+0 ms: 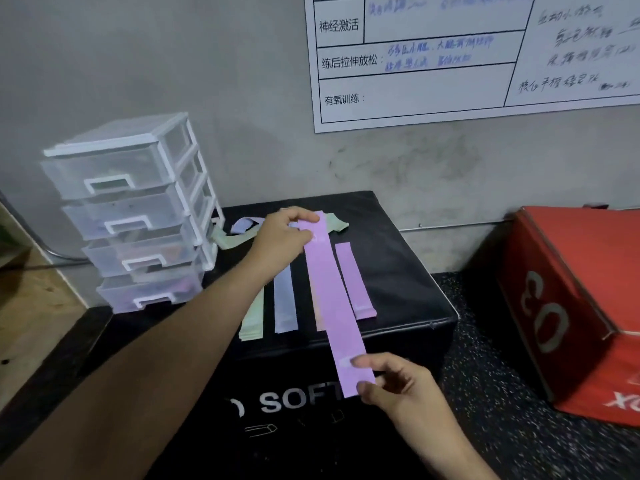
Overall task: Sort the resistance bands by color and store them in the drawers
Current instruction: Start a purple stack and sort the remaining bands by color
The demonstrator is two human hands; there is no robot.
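Note:
A long purple band is stretched flat between my hands above the black soft box. My left hand pinches its far end, and my right hand pinches its near end. On the box top lie sorted piles: green bands, blue-grey bands, a peach band partly under the held one, and a shorter purple band. More green and blue bands lie loose at the back. The clear plastic drawer unit stands at the left, all drawers closed.
A red box sits on the speckled floor at the right. A whiteboard chart hangs on the grey wall behind. A wooden surface lies at the far left.

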